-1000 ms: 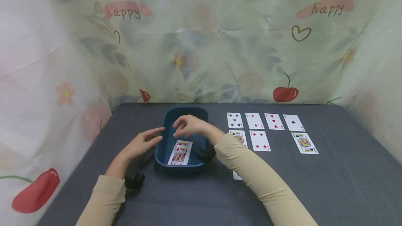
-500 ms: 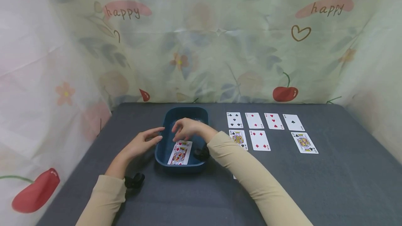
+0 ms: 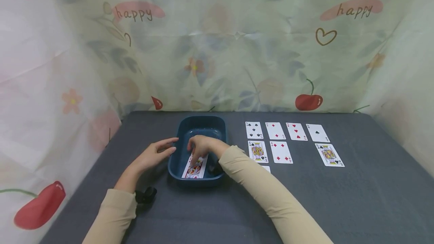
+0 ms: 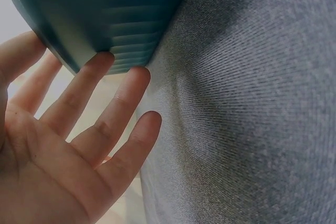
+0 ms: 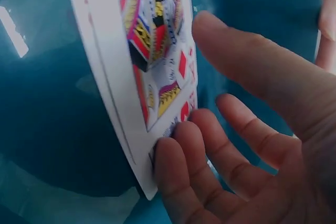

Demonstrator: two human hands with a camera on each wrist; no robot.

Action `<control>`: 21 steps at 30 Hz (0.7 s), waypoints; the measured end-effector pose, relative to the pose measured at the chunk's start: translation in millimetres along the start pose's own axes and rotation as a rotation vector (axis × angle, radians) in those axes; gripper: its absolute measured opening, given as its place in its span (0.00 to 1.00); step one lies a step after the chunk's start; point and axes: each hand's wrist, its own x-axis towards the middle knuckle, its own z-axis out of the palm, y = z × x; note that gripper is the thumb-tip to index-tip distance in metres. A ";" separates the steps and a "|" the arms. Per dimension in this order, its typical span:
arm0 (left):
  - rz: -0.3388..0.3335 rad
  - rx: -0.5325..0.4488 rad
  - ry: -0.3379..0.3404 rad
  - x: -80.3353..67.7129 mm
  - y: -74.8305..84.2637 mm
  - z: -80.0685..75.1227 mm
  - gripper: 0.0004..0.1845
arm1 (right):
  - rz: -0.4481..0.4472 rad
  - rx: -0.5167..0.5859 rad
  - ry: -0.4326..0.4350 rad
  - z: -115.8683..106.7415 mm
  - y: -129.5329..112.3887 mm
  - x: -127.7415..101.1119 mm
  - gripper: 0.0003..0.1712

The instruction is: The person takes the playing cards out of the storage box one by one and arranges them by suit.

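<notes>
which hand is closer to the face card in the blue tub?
Right. The right hand is inside the blue tub, fingertips touching the face card at its edge. The left hand rests outside against the tub's left wall, off the card.

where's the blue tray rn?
Head view: blue tray sits left of centre on the grey table, left of the card rows, left hand against its left wall.

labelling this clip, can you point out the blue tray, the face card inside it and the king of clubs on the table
blue tray (image 3: 202, 122), head view, far rim.
face card (image 3: 196, 169), head view, middle of its printed face.
king of clubs (image 3: 329, 154), head view, centre of the card.
</notes>
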 end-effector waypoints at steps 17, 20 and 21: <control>0.032 -0.012 -0.007 -2.0 3.3 0.4 0.27 | -0.041 -0.255 0.019 5.1 -2.3 0.2 0.29; 0.021 -0.015 -0.007 -2.3 3.5 0.5 0.27 | -0.040 -0.203 0.013 3.7 -1.4 0.2 0.26; 0.017 -0.016 -0.006 -2.2 3.4 0.7 0.27 | -0.044 -0.182 0.008 2.8 -1.4 -0.2 0.25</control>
